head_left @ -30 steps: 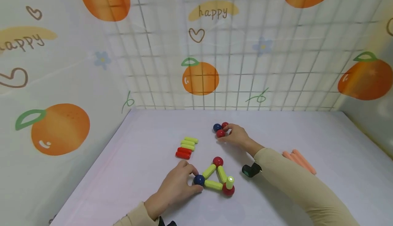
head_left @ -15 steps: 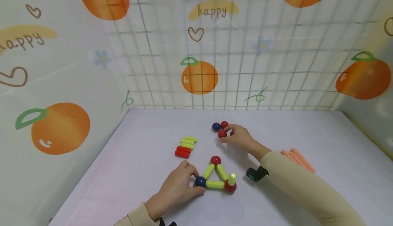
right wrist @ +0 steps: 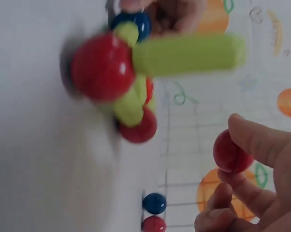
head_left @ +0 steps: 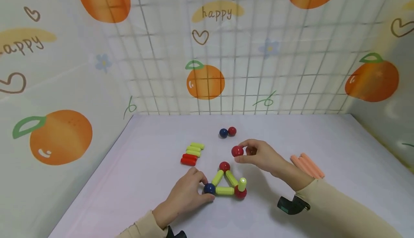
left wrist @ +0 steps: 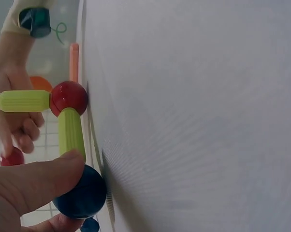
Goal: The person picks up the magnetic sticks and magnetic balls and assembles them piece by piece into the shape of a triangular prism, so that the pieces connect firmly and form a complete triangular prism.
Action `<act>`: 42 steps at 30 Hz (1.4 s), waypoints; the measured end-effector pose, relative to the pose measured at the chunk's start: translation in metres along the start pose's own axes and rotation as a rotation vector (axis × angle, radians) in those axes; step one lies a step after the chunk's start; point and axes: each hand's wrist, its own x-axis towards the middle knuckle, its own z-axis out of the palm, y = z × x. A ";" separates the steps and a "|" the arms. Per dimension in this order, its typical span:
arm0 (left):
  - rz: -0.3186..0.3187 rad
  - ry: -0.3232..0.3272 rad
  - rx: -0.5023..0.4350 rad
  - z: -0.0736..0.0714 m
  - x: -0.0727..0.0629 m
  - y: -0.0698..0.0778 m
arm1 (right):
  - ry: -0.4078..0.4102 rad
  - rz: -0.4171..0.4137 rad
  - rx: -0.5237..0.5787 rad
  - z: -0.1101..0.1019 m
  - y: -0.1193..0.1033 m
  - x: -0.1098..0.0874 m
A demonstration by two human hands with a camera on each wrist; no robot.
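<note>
My left hand point(head_left: 185, 195) pinches the blue ball point(head_left: 209, 189) at the left corner of a flat triangle of balls and yellow-green rods point(head_left: 225, 191). Red balls form its far corner point(head_left: 224, 166) and its right corner point(head_left: 240, 192). From the right one a yellow-green rod point(head_left: 242, 184) stands upright. Beyond the triangle, my right hand point(head_left: 263, 158) holds a red ball point(head_left: 237, 151) between thumb and fingertips. In the right wrist view that red ball point(right wrist: 232, 152) is raised off the table, apart from the triangle.
A blue ball point(head_left: 223, 133) and a red ball point(head_left: 232, 131) lie together at the back. Left of centre, yellow-green rods point(head_left: 195, 148) and red rods point(head_left: 189, 159) sit in a row. Several longer salmon-coloured sticks point(head_left: 307, 165) lie on the right, beside the right forearm.
My right hand has taken the red ball away from the two balls at the back, up and toward the triangle. My left hand keeps its pinch on the blue ball; the triangle turned slightly.
</note>
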 end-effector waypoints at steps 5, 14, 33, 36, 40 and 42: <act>0.004 0.005 -0.003 0.001 0.001 -0.001 | -0.029 -0.034 0.026 0.000 -0.005 -0.021; 0.021 0.018 0.016 0.002 0.001 -0.003 | -0.056 -0.093 0.024 0.004 -0.004 -0.047; 0.015 0.009 0.002 0.001 0.002 -0.002 | -0.086 -0.161 0.010 0.005 -0.002 -0.063; 0.017 0.008 0.003 0.000 0.001 -0.002 | -0.093 -0.151 0.011 0.006 -0.002 -0.064; 0.018 0.008 0.004 0.000 0.001 -0.002 | -0.088 -0.143 0.005 0.007 -0.002 -0.064; 0.020 0.006 0.003 0.000 0.002 -0.002 | -0.086 -0.141 0.002 0.007 -0.002 -0.064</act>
